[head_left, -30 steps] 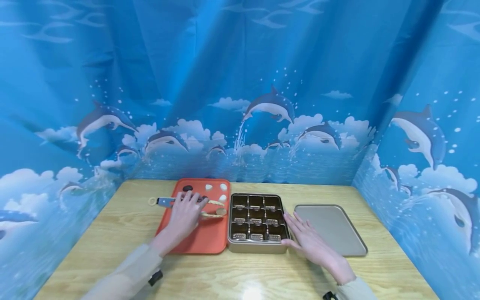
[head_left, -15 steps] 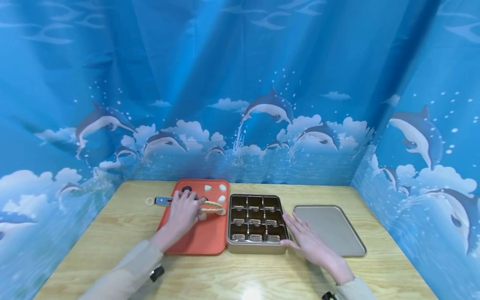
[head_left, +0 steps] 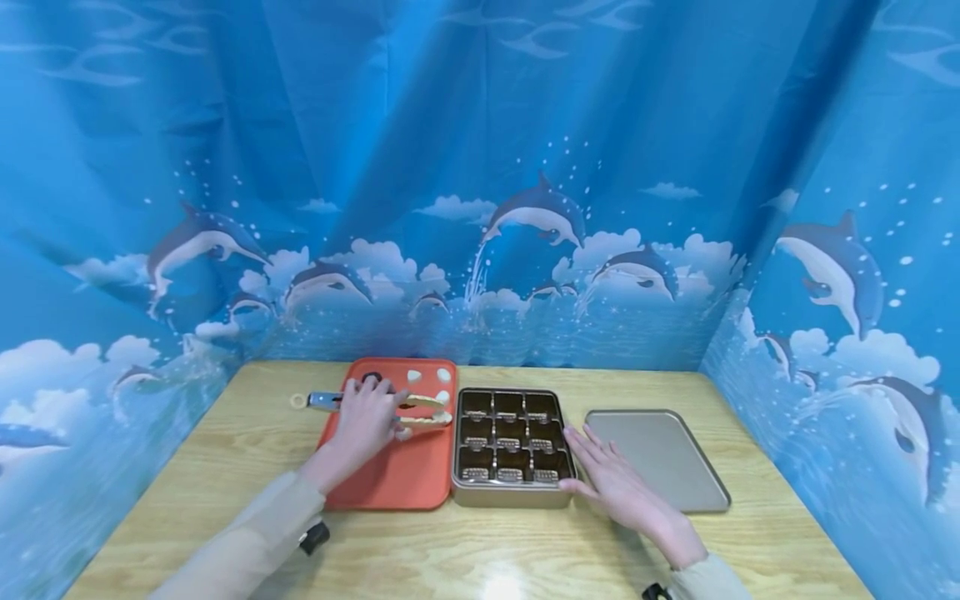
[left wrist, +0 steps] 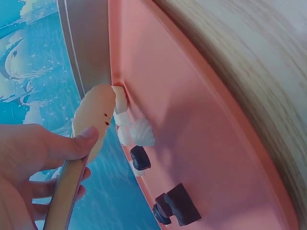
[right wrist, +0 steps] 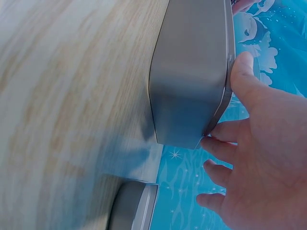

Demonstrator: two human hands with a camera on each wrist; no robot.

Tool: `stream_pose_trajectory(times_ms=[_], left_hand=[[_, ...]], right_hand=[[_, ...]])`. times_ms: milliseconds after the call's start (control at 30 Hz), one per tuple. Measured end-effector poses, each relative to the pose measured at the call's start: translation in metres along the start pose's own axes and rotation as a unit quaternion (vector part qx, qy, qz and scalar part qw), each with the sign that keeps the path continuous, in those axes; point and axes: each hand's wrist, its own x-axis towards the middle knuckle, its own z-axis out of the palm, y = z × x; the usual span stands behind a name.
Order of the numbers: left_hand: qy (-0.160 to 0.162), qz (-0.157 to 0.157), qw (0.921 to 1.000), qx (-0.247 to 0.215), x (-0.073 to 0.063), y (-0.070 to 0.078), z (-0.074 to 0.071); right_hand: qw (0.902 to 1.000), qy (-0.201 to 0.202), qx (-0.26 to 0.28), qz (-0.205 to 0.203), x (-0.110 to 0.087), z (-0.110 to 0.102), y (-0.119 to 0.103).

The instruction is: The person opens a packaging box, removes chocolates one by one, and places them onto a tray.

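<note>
My left hand grips a pair of tongs over the red tray, the thumb along the near arm. Their cream-coloured tips are at the tray's right edge, by a pale piece that they partly hide. White pieces, one a ribbed shell shape, and dark brown pieces lie on the tray. My right hand touches the right side of a metal tin, its fingers extended along the rim. The tin has a dark divided insert with square compartments.
A flat metal lid lies on the wooden table to the right of the tin, beyond my right hand. The tray stands close against the tin's left side. A blue dolphin curtain borders the table's back edge.
The tongs' tips have come closer together near the pale piece at the tray's right edge. My left hand has shifted slightly left; my right hand stays at the tin.
</note>
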Motion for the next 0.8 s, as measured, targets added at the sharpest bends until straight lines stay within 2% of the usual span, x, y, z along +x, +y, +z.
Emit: stream_pose_trajectory(times_ms=[67,200,367,533,700,800], left_hand=[[-0.004,0.001,1.0000,0.001,0.000,0.000,0.000],[0.016,0.025,0.9995,0.010,-0.001,0.000,0.001],[0.036,0.050,0.9970,0.047,0.002,0.002,0.005],[0.032,0.050,0.9951,0.078,0.005,0.005,0.010],[0.051,0.049,0.9944,0.079,0.007,0.005,0.014],[0.046,0.038,0.9959,0.068,0.006,0.004,0.013]], right_hand=[[1.0000,0.001,-0.001,-0.003,0.000,0.001,0.000],[1.0000,0.001,0.001,-0.003,0.000,0.001,0.000],[1.0000,0.004,0.005,-0.002,0.000,0.001,0.000],[1.0000,-0.001,0.006,-0.001,0.000,0.000,0.000],[1.0000,0.003,0.006,0.003,0.000,0.001,0.000],[1.0000,0.005,0.001,0.000,-0.001,0.002,0.001]])
